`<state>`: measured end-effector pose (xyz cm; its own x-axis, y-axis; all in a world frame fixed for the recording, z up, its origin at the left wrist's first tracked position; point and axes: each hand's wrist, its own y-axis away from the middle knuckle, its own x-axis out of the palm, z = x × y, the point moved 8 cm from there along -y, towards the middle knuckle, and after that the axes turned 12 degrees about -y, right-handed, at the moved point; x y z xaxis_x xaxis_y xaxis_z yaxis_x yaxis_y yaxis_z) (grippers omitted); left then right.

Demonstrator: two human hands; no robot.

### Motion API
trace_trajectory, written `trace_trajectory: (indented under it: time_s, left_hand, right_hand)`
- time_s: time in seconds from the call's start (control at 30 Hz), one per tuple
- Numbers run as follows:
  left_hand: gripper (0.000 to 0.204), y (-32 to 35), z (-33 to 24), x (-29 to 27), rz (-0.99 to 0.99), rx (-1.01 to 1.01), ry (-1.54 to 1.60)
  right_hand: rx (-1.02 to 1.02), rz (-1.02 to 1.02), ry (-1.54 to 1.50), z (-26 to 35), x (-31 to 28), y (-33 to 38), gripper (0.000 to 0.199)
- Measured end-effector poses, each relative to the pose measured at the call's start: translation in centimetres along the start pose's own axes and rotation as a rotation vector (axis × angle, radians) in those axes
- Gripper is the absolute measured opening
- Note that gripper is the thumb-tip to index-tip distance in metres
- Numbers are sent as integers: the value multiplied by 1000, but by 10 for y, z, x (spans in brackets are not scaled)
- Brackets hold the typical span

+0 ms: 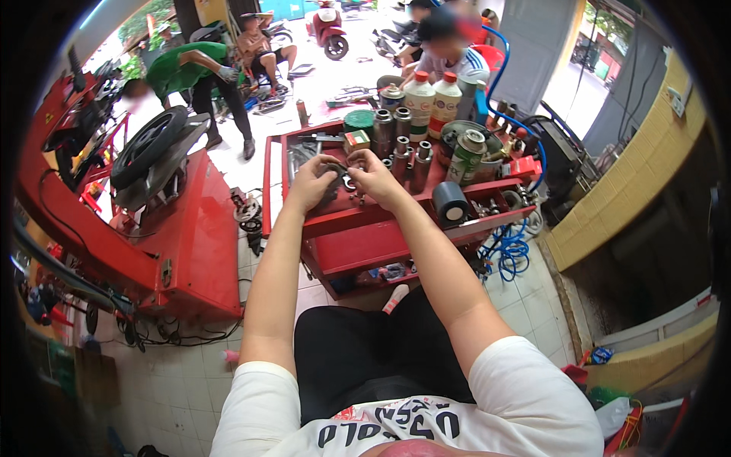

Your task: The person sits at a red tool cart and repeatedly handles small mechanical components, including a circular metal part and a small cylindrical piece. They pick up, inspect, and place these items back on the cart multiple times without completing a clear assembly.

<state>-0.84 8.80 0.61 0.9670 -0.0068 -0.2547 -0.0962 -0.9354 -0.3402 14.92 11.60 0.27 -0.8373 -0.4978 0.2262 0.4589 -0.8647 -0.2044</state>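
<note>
Both my arms reach out over a red tool cart (358, 255). My left hand (311, 183) and my right hand (373, 180) meet above its top tray, fingers bent and pinched close together. Between the fingertips is a small dark piece, too small to name. Below the hands lie a dark crumpled item, a shiny ring and small metal bits. A small box (356, 142) stands just beyond my fingers. Several tall metal sockets (402, 122) stand upright to the right of my right hand.
Two white bottles with red caps (419, 107), a green spray can (467, 156) and a black cylinder (451, 202) crowd the cart's right side. A blue hose (512, 76) runs past it. Left stands a red machine (199, 236) bearing a tire (149, 146). Other people are beyond.
</note>
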Motion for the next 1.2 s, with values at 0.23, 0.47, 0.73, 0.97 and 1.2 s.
trace_trajectory:
  time_s: [0.23,0.47,0.73,0.97,1.2]
  left_hand:
    - [29,1,-7,5,-34,-46,-64]
    - [29,6,-9,-4,-37,-70,-2]
    - [47,4,-24,9,-54,-46,-166]
    - [52,3,-13,-4,-149,-64,-222]
    - [48,20,-32,1,-186,-129,-282]
  right_hand:
    - [-49,8,-29,-1,-7,3,33]
    - [36,11,66,-5,2,2,24]
    - [-14,10,95,4,-8,6,28]
    - [-48,-121,257,3,-6,3,25]
    - [-174,-309,523,18,2,6,36]
